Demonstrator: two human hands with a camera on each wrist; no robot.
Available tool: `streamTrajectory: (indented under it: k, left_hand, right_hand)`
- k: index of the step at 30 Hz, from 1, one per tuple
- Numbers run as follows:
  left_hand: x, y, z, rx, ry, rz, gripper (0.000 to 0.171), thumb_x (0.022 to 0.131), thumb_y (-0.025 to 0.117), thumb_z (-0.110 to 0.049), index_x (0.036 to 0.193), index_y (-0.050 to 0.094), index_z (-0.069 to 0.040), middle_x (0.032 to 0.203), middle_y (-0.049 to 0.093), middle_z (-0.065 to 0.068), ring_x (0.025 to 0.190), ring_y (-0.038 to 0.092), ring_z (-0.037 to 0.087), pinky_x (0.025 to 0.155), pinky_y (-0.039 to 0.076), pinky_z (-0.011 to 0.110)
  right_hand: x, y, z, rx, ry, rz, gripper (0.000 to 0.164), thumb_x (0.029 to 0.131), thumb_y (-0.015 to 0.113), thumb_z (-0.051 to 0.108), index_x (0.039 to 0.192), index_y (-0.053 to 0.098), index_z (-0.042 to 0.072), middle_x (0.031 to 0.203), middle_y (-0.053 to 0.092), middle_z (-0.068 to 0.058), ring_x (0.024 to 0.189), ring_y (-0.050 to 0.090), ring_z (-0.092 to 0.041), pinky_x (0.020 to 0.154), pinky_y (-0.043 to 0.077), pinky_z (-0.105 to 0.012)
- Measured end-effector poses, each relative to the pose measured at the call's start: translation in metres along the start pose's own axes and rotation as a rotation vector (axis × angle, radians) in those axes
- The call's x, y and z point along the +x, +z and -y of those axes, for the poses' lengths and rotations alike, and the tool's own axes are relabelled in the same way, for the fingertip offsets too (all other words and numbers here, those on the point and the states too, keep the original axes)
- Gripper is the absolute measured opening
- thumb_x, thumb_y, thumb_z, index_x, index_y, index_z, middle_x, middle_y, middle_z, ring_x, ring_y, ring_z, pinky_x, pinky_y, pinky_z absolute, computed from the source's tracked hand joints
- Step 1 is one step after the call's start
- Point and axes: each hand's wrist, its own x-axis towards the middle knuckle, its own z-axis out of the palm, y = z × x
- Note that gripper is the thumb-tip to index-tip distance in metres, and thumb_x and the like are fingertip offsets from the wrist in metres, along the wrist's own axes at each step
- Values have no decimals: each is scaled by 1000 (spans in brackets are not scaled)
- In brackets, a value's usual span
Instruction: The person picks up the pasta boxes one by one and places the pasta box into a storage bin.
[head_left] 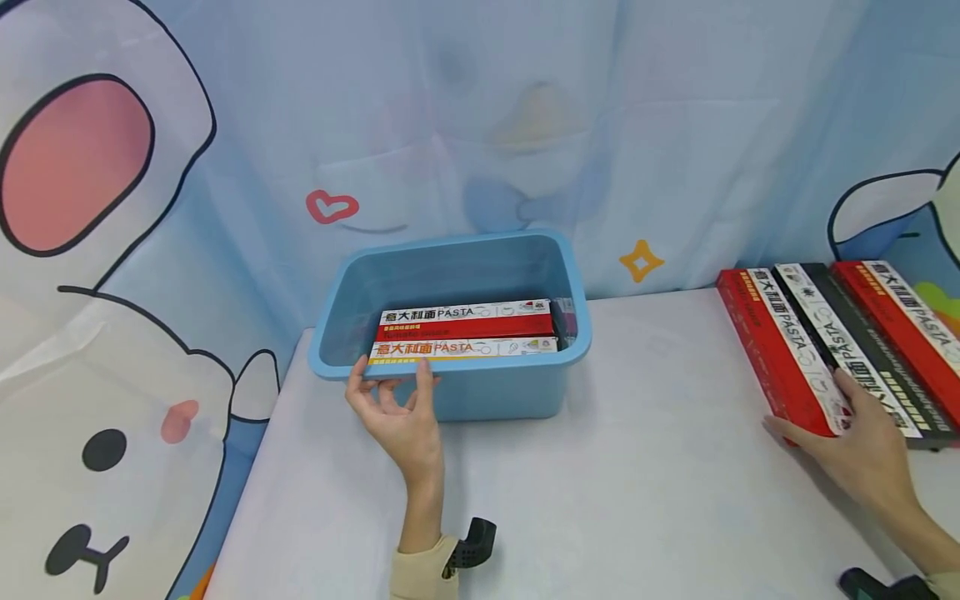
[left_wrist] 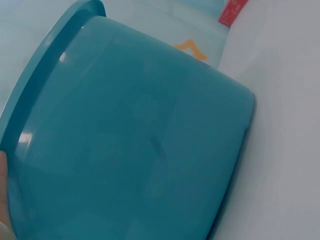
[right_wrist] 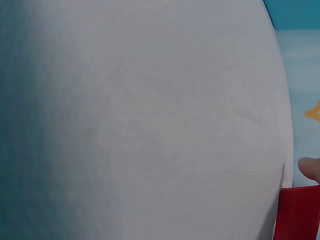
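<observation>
At least two boxes (head_left: 465, 323) in the bin (head_left: 495, 398), three out on the table (head_left: 645, 467)!
And the left hand (head_left: 403, 421) has the bin's front rim pinched between thumb and fingers; over on the far right, the right hand (head_left: 862, 442) curls thumb and fingers round the near end of the red box (head_left: 772, 350), which lies on the table beside the black box (head_left: 870, 350), with the other red box (head_left: 911, 333) beyond; whether more sit deeper in the bin, can't tell.
</observation>
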Motion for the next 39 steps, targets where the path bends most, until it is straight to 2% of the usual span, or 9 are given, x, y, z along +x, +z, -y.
streamTrajectory:
  k: [9, 17, 26, 33, 39]
  left_hand:
    - [2, 0, -2, -6, 8, 1, 69, 90, 75, 9, 146, 35, 1, 117, 39, 9, 100, 61, 23, 73, 67, 35]
    - [3, 0, -2, -8, 20, 2, 69, 90, 75, 8, 146, 35, 1, 116, 39, 8, 99, 61, 23, 72, 67, 35]
    - [1, 0, -1, -6, 7, 5, 69, 89, 75, 9, 145, 35, 1, 118, 40, 10, 100, 61, 23, 72, 67, 35]
    - [0, 1, 0, -2, 1, 4, 69, 89, 75, 9, 145, 35, 1, 118, 41, 11, 100, 62, 24, 73, 67, 35]
    - [0, 0, -1, -3, 1, 2, 70, 89, 75, 9, 145, 34, 2, 118, 41, 11, 100, 62, 23, 73, 67, 35]
  right_hand:
    - [1, 4, 0, -29, -4, -19, 120, 85, 87, 28, 163, 2, -6, 156, 18, -43, 137, 24, -61, 104, 34, -83]
    - [1, 8, 1, -53, -39, -26, 111, 92, 80, 28, 161, 1, -10, 154, 19, -45, 139, 24, -62, 108, 31, -82]
    - [-7, 7, -2, -53, 42, -87, 104, 91, 75, 16, 164, 3, -2, 157, 19, -42, 140, 23, -61, 111, 32, -79]
    - [-15, 0, 6, -31, 23, -113, 105, 90, 77, 14, 165, 4, 3, 160, 16, -41, 145, 19, -61, 109, 32, -80]
    - [-22, -22, 27, -29, -45, -159, 104, 88, 78, 9, 167, 10, 7, 157, 21, -41, 142, 22, -60, 100, 36, -84]
